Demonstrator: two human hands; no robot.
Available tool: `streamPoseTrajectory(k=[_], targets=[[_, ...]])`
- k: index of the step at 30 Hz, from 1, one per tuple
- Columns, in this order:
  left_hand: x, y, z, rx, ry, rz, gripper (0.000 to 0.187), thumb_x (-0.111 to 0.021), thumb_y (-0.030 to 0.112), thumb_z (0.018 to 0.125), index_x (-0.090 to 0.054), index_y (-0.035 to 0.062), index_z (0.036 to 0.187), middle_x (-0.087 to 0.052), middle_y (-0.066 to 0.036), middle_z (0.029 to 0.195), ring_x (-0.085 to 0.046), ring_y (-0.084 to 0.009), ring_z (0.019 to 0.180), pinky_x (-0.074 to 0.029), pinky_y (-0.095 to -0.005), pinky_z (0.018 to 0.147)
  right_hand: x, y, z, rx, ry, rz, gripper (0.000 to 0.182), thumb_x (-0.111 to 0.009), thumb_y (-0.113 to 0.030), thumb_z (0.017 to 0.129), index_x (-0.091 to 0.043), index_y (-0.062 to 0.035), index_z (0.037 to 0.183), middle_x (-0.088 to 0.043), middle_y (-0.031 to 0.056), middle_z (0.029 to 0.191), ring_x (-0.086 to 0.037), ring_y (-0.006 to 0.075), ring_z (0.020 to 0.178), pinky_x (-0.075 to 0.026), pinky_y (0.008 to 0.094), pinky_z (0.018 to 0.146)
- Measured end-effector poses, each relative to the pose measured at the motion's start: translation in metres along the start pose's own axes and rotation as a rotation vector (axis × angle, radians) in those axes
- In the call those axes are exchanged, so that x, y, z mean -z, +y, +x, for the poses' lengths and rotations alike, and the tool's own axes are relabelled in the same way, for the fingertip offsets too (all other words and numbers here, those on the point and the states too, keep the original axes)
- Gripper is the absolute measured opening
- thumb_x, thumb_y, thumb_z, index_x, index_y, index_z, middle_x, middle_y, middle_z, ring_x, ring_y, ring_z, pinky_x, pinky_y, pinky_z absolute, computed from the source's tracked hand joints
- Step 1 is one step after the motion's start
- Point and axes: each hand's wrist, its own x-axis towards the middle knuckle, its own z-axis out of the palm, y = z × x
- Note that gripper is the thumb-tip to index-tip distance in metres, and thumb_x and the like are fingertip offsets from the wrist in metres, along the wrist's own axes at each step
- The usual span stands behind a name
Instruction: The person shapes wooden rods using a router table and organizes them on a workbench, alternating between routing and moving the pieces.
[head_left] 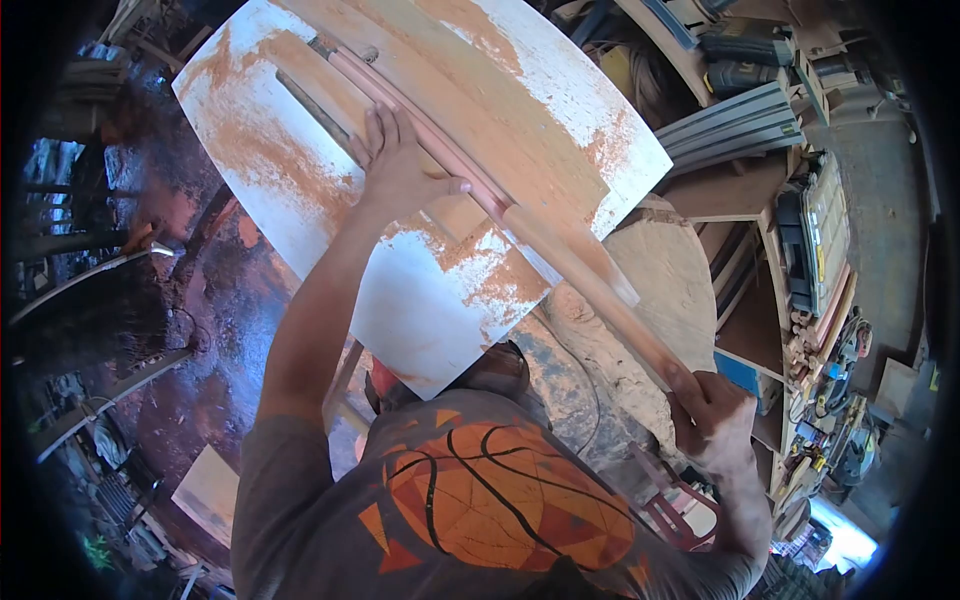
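Observation:
A long round wooden rod (590, 278) runs diagonally from the white board down to the lower right. My right hand (708, 415) is closed around its lower end, beyond the board's corner. The upper part of the rod lies along a reddish grooved strip (425, 125) on a wide wooden plank (530, 135). My left hand (400, 165) lies spread on a flat wooden piece (335, 90) beside the strip, its thumb reaching over the strip. Reddish sawdust covers much of the white board (400, 300).
Right of the board are a round wood slab (665, 265), a shelf (745, 200) with grey metal profiles (730, 125) and a clear-lidded case (828, 235). A cable (590, 375) lies below the board. A loose wooden panel (208, 497) is at the lower left.

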Motion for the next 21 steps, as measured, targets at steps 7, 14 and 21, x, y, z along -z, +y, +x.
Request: streamPoseTrajectory(k=[7,14,21], targets=[[0.01,-0.009,0.011,0.022,-0.024,0.021,0.155,-0.081,0.078,0.064,0.001,-0.014,0.158,0.002,-0.038,0.166,0.014,-0.047,0.156,0.007,-0.0656,0.122,0.005,-0.002,0.02,0.021,-0.013,0.0,0.058,-0.079,-0.001,0.074,-0.068,-0.0111,0.131,-0.067,0.0116,0.081,-0.065,0.0302,0.063,-0.049,0.0407,0.053],[0.02,-0.023,0.025,0.027,-0.028,0.014,0.156,-0.082,0.077,0.062,0.0,-0.0136,0.158,0.002,-0.037,0.166,0.013,-0.0472,0.156,0.007,-0.0645,0.122,0.009,-0.005,0.041,0.041,-0.021,-0.016,0.057,-0.079,-0.003,0.074,-0.069,-0.0106,0.129,-0.065,0.011,0.08,-0.063,0.0295,0.061,-0.048,0.0408,0.051],[0.027,-0.047,0.045,0.02,0.013,0.024,0.155,-0.082,0.078,0.062,-0.003,-0.0143,0.158,-0.001,-0.038,0.166,0.01,-0.0483,0.156,0.006,-0.0655,0.122,0.008,-0.009,0.067,0.08,-0.024,-0.006,0.057,-0.079,-0.003,0.074,-0.068,-0.0103,0.129,-0.065,0.0112,0.079,-0.062,0.029,0.06,-0.046,0.0404,0.048]])
